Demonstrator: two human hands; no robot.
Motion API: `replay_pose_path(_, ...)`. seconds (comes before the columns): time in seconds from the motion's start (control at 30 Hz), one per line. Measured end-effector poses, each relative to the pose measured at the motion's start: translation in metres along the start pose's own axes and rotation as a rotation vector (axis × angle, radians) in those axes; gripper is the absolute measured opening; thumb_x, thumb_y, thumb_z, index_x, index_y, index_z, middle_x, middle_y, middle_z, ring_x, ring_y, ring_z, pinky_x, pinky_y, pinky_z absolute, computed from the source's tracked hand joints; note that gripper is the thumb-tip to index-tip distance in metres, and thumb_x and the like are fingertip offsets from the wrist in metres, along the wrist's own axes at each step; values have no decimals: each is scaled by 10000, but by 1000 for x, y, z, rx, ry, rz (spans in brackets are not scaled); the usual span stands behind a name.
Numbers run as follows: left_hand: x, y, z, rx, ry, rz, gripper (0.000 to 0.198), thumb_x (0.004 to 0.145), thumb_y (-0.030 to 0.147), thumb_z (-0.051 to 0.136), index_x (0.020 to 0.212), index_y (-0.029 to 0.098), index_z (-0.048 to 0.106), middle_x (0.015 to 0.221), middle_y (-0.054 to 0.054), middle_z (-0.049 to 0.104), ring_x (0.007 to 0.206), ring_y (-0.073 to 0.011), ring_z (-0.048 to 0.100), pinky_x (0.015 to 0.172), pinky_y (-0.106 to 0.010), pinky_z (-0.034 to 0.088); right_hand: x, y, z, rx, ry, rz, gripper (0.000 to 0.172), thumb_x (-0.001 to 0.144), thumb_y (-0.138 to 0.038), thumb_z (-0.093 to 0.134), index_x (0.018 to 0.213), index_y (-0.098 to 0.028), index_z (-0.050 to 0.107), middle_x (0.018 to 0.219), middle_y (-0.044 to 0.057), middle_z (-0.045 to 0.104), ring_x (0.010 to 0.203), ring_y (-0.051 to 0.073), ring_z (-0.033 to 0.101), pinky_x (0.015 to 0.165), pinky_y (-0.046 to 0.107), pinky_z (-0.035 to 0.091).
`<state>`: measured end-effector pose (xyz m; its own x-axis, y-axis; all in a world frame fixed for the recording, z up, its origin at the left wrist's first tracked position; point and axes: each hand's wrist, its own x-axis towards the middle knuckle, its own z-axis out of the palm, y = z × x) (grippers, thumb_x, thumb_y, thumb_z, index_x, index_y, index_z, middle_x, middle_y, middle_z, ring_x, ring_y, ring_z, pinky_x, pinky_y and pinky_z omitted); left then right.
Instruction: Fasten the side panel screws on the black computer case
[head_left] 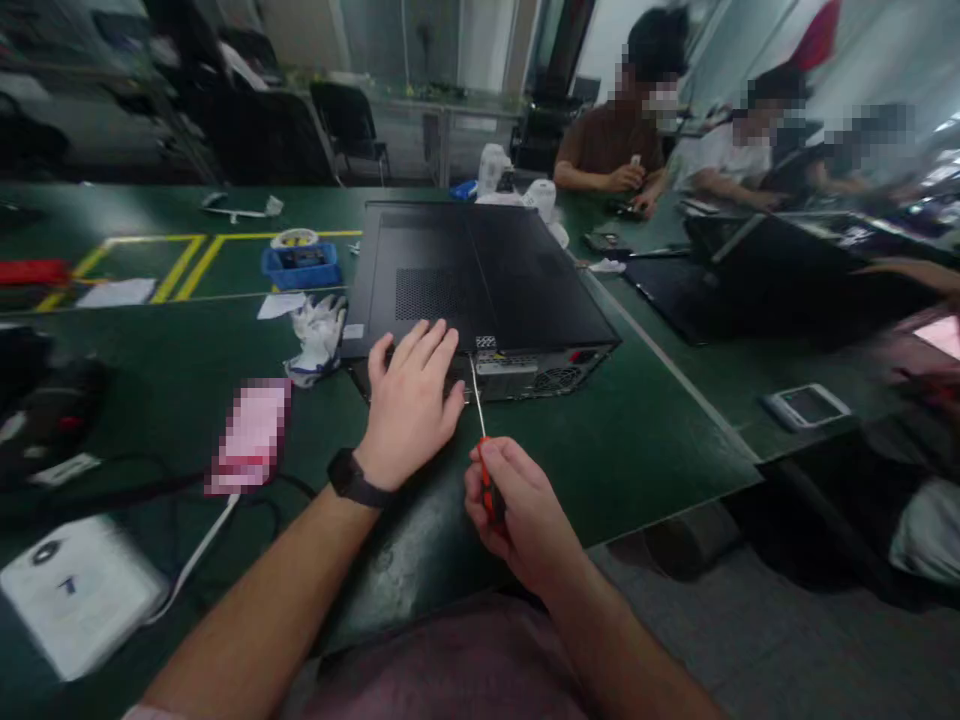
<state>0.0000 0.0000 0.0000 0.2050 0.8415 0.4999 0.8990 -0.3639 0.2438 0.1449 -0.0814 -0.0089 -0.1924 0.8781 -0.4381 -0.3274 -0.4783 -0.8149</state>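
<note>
Okay, your right hand (517, 510) grips the screwdriver (478, 405), tip at the computer case (487, 270) rear just ahead. Your left hand (412, 400) lies flat, fingers spread, on the case beside the shaft. The gloves (319, 335) sit further left.

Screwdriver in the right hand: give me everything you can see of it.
The screwdriver has a thin metal shaft and a red-and-black handle, mostly hidden in the right hand gripping it. It points away from the person, leaning slightly left. Its tip meets the near top edge of the black computer case; whether it sits in a screw cannot be told.
</note>
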Motion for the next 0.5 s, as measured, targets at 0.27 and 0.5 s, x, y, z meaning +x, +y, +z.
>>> replay_pose_path(0.27, -2, -2, 1, 1, 15, 2, 512, 979, 294, 536, 1476, 173, 528, 1582, -117, 534, 1498, -300, 448, 1240, -562, 224, 0, -2, 0, 40, 18, 6, 422, 845, -603, 694, 975, -235, 534, 661, -85, 539, 420, 41, 367, 303, 117, 182)
replay_pose_path(0.5, -2, -1, 2, -2, 17, -1, 509, 979, 289, 535, 1473, 167, 532, 1579, -119, 536, 1498, -300, 447, 1243, -563, 221, 1, 0, -1, 58, -25, 9, 415, 856, -607, 665, 988, -234, 538, 662, -76, 553, 437, 57, 406, 291, 121, 208)
